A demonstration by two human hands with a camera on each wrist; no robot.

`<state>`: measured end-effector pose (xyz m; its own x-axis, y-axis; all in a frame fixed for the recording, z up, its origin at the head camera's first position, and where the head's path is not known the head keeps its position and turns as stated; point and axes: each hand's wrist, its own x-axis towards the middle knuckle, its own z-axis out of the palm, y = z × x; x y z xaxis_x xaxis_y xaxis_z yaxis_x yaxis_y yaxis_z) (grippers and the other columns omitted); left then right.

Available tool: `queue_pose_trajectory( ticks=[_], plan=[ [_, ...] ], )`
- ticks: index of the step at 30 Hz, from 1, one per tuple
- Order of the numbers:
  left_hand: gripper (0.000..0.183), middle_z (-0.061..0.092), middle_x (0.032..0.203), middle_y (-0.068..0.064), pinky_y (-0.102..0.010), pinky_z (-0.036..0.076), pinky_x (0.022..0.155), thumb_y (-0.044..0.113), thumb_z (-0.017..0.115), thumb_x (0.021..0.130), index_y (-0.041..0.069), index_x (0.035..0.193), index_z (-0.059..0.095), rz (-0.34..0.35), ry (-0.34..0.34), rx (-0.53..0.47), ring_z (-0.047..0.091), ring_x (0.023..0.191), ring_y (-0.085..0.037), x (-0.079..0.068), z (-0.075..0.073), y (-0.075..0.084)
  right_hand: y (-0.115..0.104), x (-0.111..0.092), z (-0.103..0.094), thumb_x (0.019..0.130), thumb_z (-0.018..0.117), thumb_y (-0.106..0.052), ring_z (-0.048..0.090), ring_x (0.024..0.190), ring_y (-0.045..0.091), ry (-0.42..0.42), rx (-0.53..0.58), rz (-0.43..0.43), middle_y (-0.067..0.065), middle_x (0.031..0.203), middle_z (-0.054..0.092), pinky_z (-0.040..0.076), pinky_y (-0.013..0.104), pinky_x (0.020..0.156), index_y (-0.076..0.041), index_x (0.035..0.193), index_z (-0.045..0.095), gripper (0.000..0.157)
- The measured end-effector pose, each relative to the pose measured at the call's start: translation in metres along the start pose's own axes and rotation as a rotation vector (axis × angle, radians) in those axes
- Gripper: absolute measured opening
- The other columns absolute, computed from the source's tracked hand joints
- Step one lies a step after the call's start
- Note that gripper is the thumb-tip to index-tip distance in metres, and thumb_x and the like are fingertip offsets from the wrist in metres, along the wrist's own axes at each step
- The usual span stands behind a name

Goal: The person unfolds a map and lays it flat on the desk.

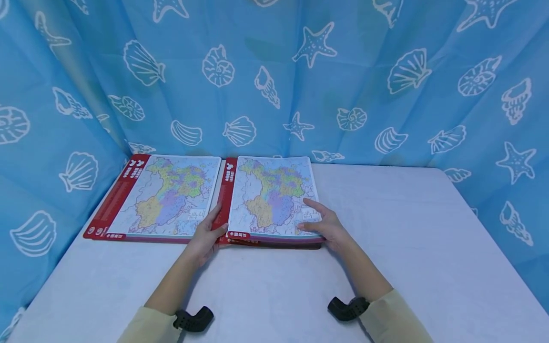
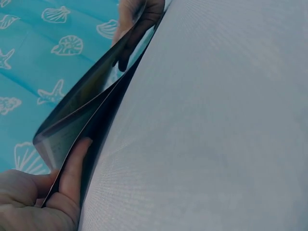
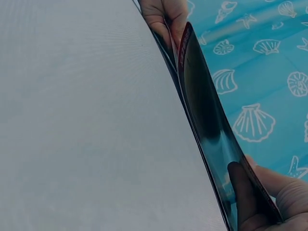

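Two flat map sheets with red left margins lie side by side in the head view: the left map (image 1: pixel 171 190) and the right map (image 1: pixel 274 190), each over at least one more sheet. My left hand (image 1: pixel 203 238) pinches the right map at its lower left corner, thumb on top, fingers beneath. My right hand (image 1: pixel 326 226) grips its right edge, thumb and index finger over the printed face. In the right wrist view, the glossy sheet (image 3: pixel 202 91) bows up from what lies below, and the right hand (image 3: pixel 284 197) holds its near end.
A white-covered table (image 1: pixel 386 228) bears the maps. Behind and at both sides hangs a blue curtain (image 1: pixel 274 71) with white shells and starfish. Black curved devices, the left one (image 1: pixel 195 319) and the right one (image 1: pixel 348 308), sit at the wrists by the sleeves.
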<state>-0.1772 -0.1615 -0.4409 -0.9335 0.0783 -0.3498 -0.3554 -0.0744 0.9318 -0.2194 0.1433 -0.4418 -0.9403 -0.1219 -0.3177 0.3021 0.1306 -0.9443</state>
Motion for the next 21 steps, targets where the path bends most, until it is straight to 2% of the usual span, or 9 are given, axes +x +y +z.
queue_pose_trajectory(
  ticks=[2,7,15,21],
  plan=[
    [0.074,0.033,0.142,-0.012,-0.034,0.052,0.091,0.011,0.056,0.095,0.041,0.15,0.016,-0.003,0.025,-0.002,0.047,0.125,-0.032,0.001,0.0,0.001,-0.001,0.0,0.0,0.074,0.075,0.001,0.036,0.13,0.031,0.006,-0.001,-0.001,0.012,0.141,0.042,0.025,0.047,0.112,-0.02,0.143,0.043,0.079],
    [0.074,0.034,0.142,-0.012,-0.034,0.052,0.09,0.011,0.056,0.094,0.041,0.15,0.017,-0.012,0.045,-0.014,0.048,0.125,-0.032,0.002,0.002,0.001,-0.006,-0.002,-0.003,0.074,0.076,-0.002,0.032,0.133,0.031,0.01,-0.009,0.0,0.011,0.143,0.041,0.018,0.049,0.115,-0.021,0.143,0.043,0.079],
    [0.074,0.031,0.144,-0.013,-0.036,0.05,0.093,0.012,0.057,0.095,0.041,0.15,0.016,-0.014,0.048,-0.026,0.045,0.127,-0.033,0.001,0.003,0.002,-0.012,-0.004,-0.009,0.076,0.075,-0.001,0.025,0.138,0.032,-0.015,-0.001,-0.024,0.012,0.148,0.036,0.013,0.052,0.115,-0.018,0.144,0.042,0.077],
    [0.074,0.032,0.144,-0.012,-0.037,0.049,0.094,0.009,0.055,0.095,0.04,0.15,0.017,-0.009,0.047,-0.023,0.045,0.127,-0.033,0.002,0.003,0.002,-0.016,-0.007,-0.015,0.076,0.074,0.0,0.022,0.14,0.03,-0.023,0.006,-0.035,0.01,0.15,0.033,0.013,0.052,0.116,-0.017,0.144,0.041,0.078]
  ],
)
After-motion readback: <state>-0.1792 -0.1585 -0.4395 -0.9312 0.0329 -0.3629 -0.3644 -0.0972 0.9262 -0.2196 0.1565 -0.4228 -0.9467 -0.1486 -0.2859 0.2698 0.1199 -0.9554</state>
